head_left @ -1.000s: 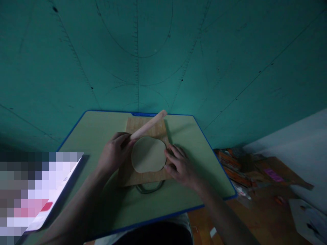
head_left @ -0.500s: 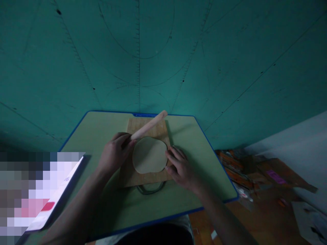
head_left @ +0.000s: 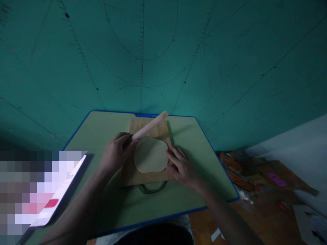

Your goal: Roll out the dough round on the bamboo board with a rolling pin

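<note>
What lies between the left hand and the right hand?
A flat sheet of dough on the wooden board, between left hand and right hand, as the head view shows.

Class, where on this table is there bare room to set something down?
Bare tabletop shows far left, between the blue edge and wooden board; far right, between board and edge; and near, between the dark loop and edge. Crowded: on and beside the board, with dough, rolling pin, left hand and right hand.

The dough is a pale, thin, rounded sheet, its edge gently wavy, spread flat on the board. I see the pin, plain light wood, slanting over the board's far half, free end pointing away rightward. The board is wooden, oblong, flat on the bench.
</note>
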Available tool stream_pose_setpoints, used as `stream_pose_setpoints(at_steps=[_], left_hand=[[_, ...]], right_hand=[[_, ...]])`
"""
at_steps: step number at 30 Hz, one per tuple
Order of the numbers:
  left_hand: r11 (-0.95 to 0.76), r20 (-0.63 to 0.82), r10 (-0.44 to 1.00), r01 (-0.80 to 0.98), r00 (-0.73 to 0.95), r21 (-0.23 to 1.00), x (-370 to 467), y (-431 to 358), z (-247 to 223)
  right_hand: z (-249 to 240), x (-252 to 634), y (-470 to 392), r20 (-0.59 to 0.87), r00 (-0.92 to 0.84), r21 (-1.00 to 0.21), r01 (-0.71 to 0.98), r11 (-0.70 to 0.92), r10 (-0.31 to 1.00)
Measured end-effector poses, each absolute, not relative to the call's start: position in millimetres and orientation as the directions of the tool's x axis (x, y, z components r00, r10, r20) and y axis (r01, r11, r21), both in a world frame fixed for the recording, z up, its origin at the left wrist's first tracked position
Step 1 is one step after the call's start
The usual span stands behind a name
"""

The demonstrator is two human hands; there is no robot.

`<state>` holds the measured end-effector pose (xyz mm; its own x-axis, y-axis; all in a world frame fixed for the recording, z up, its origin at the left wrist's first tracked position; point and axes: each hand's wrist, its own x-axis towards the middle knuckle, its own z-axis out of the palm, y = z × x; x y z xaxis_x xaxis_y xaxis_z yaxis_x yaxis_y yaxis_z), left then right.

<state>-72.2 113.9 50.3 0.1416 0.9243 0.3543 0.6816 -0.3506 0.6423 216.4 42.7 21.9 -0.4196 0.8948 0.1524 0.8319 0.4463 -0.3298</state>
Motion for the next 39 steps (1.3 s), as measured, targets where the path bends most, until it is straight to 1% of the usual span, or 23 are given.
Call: stream_pose_setpoints(at_steps=[3,6,10,12,15,17,21,26,30,34,36,39], left_hand=[[-0.346,0.351,0.926,0.674,0.137,0.653,-73,113,50],[-0.34,0.352,0.928,0.672,0.124,0.658,-73,113,49],[-0.331,0.353,0.929,0.674,0.11,0.66,-74,114,48],[-0.326,0.35,0.931,0.678,0.107,0.659,-75,114,47],[-0.323,0.345,0.932,0.682,0.11,0.656,-75,114,47],[-0.322,0.345,0.932,0.682,0.108,0.656,-75,114,47],[-0.331,0.357,0.928,0.683,0.11,0.652,-75,115,49],[-0.358,0.376,0.918,0.668,0.126,0.652,-76,115,49],[-0.344,0.369,0.923,0.663,0.109,0.665,-75,115,48],[-0.336,0.361,0.926,0.667,0.106,0.665,-75,114,47],[-0.336,0.362,0.926,0.668,0.106,0.664,-75,115,47],[-0.334,0.356,0.928,0.676,0.113,0.656,-76,114,48]], right_hand=[[30,212,42,0.125,-0.412,-0.312,0.847,0.43,0.903],[46,207,43,0.102,-0.408,-0.266,0.868,0.42,0.907],[63,203,48,0.073,-0.427,-0.23,0.872,0.432,0.901],[61,203,49,0.08,-0.42,-0.242,0.872,0.426,0.904],[48,202,47,0.144,-0.349,-0.268,0.887,0.376,0.926],[39,200,44,0.165,-0.333,-0.267,0.891,0.367,0.928],[34,192,39,0.127,-0.37,-0.226,0.893,0.39,0.921],[51,188,43,0.079,-0.394,-0.168,0.9,0.402,0.916],[57,186,46,0.101,-0.416,-0.178,0.886,0.428,0.904],[46,182,43,0.155,-0.346,-0.198,0.907,0.372,0.925],[38,179,40,0.192,-0.321,-0.191,0.915,0.357,0.927],[34,176,38,0.217,-0.332,-0.169,0.914,0.37,0.918]])
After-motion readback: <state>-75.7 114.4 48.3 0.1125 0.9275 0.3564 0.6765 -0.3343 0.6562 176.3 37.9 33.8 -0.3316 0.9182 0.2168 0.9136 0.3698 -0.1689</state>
